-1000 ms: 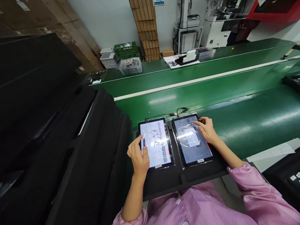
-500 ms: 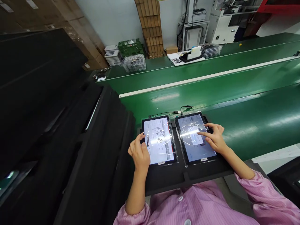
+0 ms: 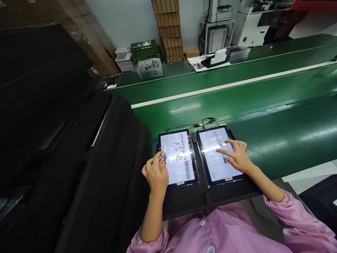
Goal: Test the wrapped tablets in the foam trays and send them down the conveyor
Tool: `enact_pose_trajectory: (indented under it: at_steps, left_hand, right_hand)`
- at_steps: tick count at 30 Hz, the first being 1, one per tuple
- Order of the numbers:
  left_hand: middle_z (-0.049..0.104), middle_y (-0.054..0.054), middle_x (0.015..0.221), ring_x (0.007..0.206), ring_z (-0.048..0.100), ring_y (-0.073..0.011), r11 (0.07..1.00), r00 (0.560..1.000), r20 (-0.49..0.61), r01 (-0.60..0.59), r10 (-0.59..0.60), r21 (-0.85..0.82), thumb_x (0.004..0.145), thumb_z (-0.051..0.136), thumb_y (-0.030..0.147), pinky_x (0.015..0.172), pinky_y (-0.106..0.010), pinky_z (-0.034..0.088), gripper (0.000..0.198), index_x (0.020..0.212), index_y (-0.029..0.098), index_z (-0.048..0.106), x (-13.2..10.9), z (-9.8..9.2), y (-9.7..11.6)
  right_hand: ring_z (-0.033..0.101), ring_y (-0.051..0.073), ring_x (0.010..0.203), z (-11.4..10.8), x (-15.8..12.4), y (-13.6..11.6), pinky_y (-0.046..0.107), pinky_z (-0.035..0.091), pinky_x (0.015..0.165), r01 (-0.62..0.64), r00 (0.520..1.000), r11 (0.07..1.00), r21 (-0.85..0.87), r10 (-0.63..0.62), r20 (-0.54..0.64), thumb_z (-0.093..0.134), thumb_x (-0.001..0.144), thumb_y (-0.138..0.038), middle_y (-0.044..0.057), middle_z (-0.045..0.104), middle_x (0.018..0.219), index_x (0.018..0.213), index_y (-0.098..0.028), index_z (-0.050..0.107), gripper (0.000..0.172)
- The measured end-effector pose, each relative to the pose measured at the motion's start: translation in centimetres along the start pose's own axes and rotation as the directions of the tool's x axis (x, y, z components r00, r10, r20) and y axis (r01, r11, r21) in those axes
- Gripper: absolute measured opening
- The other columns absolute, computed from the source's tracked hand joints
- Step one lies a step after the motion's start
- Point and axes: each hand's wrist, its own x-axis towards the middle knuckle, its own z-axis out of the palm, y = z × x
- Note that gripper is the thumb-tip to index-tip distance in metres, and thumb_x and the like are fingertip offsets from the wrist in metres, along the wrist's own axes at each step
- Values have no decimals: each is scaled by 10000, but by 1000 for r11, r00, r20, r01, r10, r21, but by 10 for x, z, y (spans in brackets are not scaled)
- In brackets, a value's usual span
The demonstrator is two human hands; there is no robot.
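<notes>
Two lit tablets lie side by side in a black foam tray (image 3: 184, 202). Handwritten marks show on the clear film over the left tablet (image 3: 175, 172). My left hand (image 3: 156, 172) is at that tablet's left edge, fingers bent and apart, with the fingertips over the screen's border. Over the right tablet (image 3: 213, 167), my right hand (image 3: 238, 156) spreads its fingers, the index finger pointing at the middle of the screen. Whether that fingertip touches the glass I cannot tell. Black cables (image 3: 198, 125) run along the tablets' far edges.
Stacked black foam trays (image 3: 102, 196) rise high close on my left. Beyond the tablets runs a green conveyor belt (image 3: 168, 114) with a pale rail. Farther off stand a green crate (image 3: 144, 51), a clear plastic box (image 3: 150, 68) and a black holder (image 3: 214, 62) on white paper.
On the right tablet, the pop-up box has gone and the screen is brighter. My right hand has shifted slightly left over it. My left hand has barely moved.
</notes>
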Motion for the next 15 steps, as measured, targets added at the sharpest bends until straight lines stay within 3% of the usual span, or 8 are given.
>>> enact_pose_trajectory:
  at_steps: [10, 13, 15]
  left_hand:
    - [774, -77, 1094, 1075, 604, -271, 1000, 1000, 19, 9, -9, 7, 982, 283, 305, 992, -430, 302, 437, 1214, 204, 638, 0, 0, 0]
    - [769, -79, 1105, 1088, 599, -272, 1000, 1000, 23, 18, -18, 9, 980, 283, 303, 1006, -432, 298, 440, 1225, 211, 637, 0, 0, 0]
    - [769, -82, 1103, 1088, 598, -277, 1000, 999, 18, 26, -26, 5, 980, 285, 307, 1011, -441, 299, 439, 1219, 214, 641, 0, -1, 1]
  right_hand:
    - [411, 303, 1126, 1, 7, -11, 480, 251, 934, 187, 980, 982, -16, -185, 71, 328, 1001, -582, 112, 490, 1341, 1320, -407, 651, 487]
    - [425, 297, 1114, 1, 5, -7, 473, 251, 906, 13, 1000, 999, -34, -13, -19, 323, 1020, -495, 90, 560, 1266, 1015, -356, 786, 483]
    - [441, 294, 1081, 0, 2, -3, 470, 256, 883, -161, 981, 987, -28, 157, -110, 291, 1024, -458, 89, 601, 1169, 798, -295, 786, 568]
